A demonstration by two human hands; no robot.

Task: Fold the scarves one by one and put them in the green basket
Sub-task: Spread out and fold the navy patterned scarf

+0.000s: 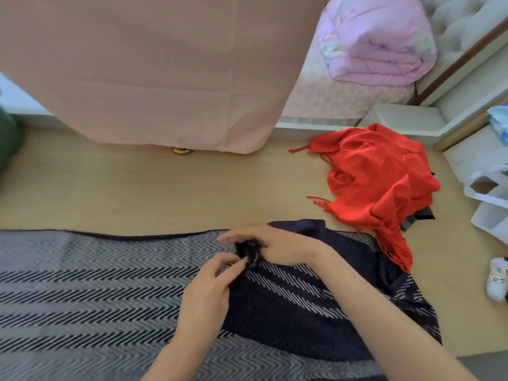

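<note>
Left hand (209, 292): reaches in from the lower centre, thumb and forefinger pinching a dark fringe tuft (248, 253) at the end of the herringbone scarf (82, 284).
Right hand (275, 244): lies just behind the same tuft, back upward, fingers stretched almost straight to the left and touching the yarn; whether the thumb clamps it cannot be told.
Herringbone scarf: grey and navy zigzag bands, spread flat along the near side of the wooden surface (165, 193), running from the left edge to the hands. Its right end is turned back over itself, showing a darker navy face with pale diagonal stripes.
Red scarf (379, 182): unfolded, heaped on the wooden surface to the right of the hands. Its fringe trails left and down, and its lower tip lies on the navy cloth. A dark fabric (417, 218) pokes out from under it.
Green shape (8, 144): dark green, at the far left edge, mostly cut off; whether this is the basket cannot be told.
Pink cloth (137, 64): hangs across the upper left, its hem just above a brass knob (182, 151).
Pink quilt (376, 42): folded on a bed (343, 97) at the upper right.
White bag (489, 199): stands at the right edge, with a small white item (497, 279) bearing handwriting below it.
</note>
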